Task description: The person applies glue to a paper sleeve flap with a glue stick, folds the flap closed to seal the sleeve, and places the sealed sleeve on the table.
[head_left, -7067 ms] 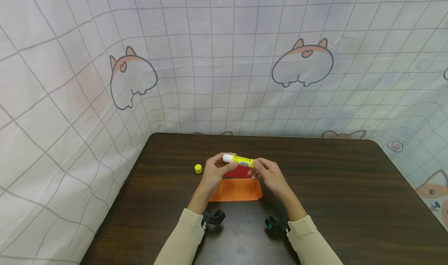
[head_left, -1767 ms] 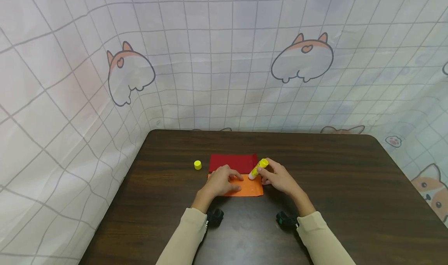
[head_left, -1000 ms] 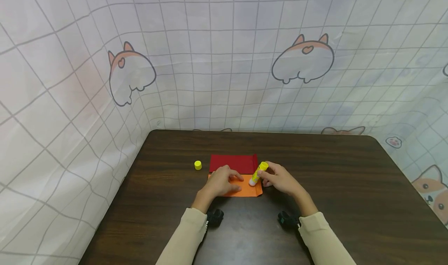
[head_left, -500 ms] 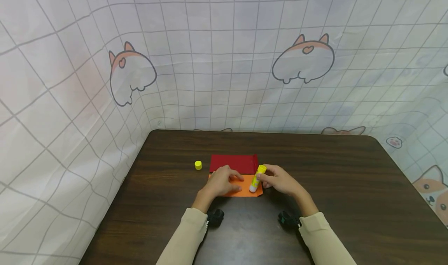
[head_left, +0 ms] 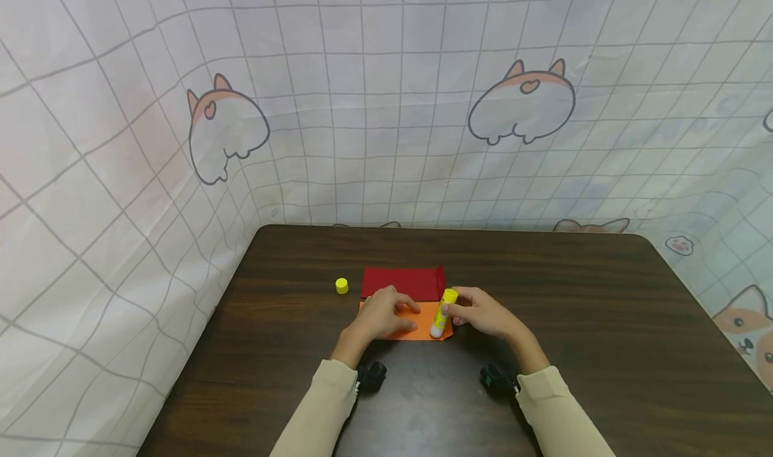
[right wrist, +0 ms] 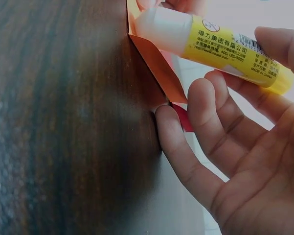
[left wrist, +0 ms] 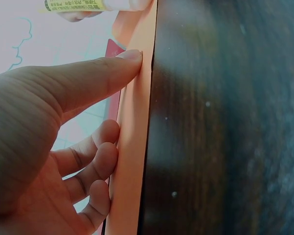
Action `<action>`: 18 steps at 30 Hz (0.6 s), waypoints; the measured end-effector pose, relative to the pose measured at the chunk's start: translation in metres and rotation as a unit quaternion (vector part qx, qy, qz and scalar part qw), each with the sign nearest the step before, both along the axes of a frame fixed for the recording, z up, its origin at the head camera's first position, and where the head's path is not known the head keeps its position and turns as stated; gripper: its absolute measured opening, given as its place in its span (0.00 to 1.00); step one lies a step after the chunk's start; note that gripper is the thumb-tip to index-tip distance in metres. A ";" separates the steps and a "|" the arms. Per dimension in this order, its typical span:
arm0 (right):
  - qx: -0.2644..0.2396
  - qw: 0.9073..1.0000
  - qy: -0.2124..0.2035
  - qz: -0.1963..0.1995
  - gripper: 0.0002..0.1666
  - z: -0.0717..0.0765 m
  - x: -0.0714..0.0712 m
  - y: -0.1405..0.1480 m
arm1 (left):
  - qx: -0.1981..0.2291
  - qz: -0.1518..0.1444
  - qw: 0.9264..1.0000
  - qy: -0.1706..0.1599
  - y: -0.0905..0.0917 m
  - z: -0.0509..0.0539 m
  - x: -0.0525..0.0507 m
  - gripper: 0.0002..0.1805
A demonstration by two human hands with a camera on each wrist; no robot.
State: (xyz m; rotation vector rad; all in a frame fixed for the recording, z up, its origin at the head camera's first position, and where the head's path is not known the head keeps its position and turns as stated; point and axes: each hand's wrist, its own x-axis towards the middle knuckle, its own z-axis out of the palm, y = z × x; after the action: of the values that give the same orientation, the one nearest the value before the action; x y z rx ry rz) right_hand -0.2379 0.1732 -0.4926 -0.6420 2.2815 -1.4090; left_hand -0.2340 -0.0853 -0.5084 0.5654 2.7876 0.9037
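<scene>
Closest to me, a black device (head_left: 372, 377) sits at each beige cuff (head_left: 333, 378). My left hand (head_left: 380, 315) rests on the orange paper (head_left: 421, 331), fingers loosely bent, gripping nothing. My right hand (head_left: 482, 311) pinches the yellow glue stick (head_left: 441, 319), tilted, white end down at the paper's right end. Just beyond lies red paper (head_left: 401, 282); left of it, a yellow cap (head_left: 341, 286). Farthest hangs a gridded cloth (head_left: 392, 128).

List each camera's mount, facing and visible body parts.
Head: head-worn, facing forward and down at the table; left hand, right hand, sleeved forearms show.
Left wrist: wrist-worn, facing the orange paper; mostly the left hand shows.
Right wrist: wrist-worn, facing the glue stick; mostly the right hand shows.
Both wrist views share the orange paper and glue stick.
</scene>
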 end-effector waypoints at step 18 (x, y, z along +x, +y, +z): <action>-0.003 1.000 0.001 0.030 0.18 -0.001 -0.001 0.001 | 0.005 0.003 1.000 -0.003 0.000 0.001 0.000 0.14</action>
State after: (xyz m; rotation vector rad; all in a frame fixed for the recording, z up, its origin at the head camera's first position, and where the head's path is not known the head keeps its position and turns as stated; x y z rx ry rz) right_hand -0.2394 0.1741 -0.4939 -0.7083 2.2401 -1.3881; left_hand -0.2336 -0.0853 -0.5074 0.5559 2.7820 0.9186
